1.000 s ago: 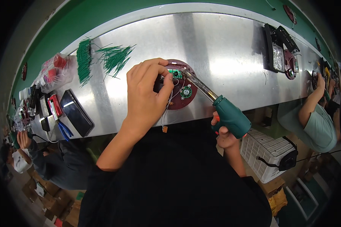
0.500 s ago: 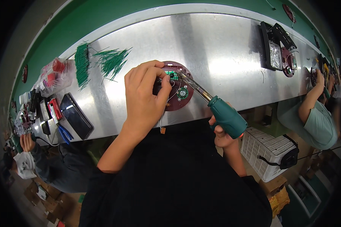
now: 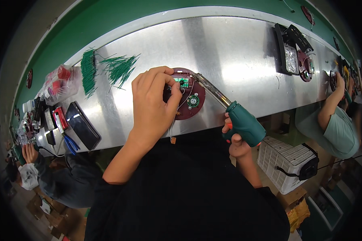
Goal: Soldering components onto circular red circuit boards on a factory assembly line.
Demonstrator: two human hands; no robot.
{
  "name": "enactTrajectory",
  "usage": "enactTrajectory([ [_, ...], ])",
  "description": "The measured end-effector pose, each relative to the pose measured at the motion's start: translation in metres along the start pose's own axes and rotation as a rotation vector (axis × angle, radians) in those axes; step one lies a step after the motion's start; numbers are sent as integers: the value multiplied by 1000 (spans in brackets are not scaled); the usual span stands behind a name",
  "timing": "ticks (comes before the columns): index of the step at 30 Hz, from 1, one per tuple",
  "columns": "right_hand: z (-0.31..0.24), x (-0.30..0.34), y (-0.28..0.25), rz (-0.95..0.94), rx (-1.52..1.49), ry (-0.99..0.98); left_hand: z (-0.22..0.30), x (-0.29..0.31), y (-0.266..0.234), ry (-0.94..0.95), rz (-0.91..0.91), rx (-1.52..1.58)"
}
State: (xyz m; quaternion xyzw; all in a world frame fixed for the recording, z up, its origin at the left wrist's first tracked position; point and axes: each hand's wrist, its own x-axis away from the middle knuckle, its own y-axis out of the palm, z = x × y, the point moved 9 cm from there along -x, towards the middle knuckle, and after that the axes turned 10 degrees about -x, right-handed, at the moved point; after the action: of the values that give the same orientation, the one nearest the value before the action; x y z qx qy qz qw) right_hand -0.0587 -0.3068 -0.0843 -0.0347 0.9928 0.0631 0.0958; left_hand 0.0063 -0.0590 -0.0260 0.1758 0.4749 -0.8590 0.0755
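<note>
A round dark-red disc (image 3: 198, 105) lies on the metal bench, carrying a small green circuit board (image 3: 184, 82), a round green part (image 3: 194, 101) and thin wires. My left hand (image 3: 153, 96) rests over the disc's left side, thumb and index finger bent together at the board; whatever they pinch is hidden. A pistol-shaped green soldering iron (image 3: 246, 124) is gripped in my right hand (image 3: 238, 145), its metal barrel slanting up to the left. The tip reaches the disc's upper right, just right of the board; whether it touches cannot be seen. A small brown tab (image 3: 173, 140) hangs on wires at the bench's near edge.
Green cut wires (image 3: 120, 69) lie in bundles at the far left. Closer are a plastic bag (image 3: 60, 86), a dark phone (image 3: 83, 125) and blue-handled pliers (image 3: 70, 143). Another red disc (image 3: 305, 66) sits at right beside a black tray (image 3: 286, 52). Co-workers sit on both sides.
The soldering iron's tip has shifted slightly right, off the board's edge, and the handle has moved a little right with my right hand. My left hand has stayed over the disc.
</note>
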Motion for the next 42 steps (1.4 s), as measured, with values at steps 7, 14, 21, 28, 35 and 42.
enactTrajectory([
  [7, -1, 2, -1, 48, -17, 14, 3, -11, -1, 30, -13, 16],
  [14, -7, -5, -4, 87, -142, -47, 0, -19, 9, -10, 32, 129],
  [21, -2, -3, -8, 92, -95, 2, -3, -11, 25, -103, -36, 258],
  [28, -6, -3, -14, 44, -86, -31, -7, -5, 30, -143, -86, 270],
  [35, 1, -6, -17, 28, -91, 60, -8, -5, 36, -184, -120, 252],
  [42, -3, -10, -17, 4, 8, 9, -13, -8, 40, -236, -153, 254],
])
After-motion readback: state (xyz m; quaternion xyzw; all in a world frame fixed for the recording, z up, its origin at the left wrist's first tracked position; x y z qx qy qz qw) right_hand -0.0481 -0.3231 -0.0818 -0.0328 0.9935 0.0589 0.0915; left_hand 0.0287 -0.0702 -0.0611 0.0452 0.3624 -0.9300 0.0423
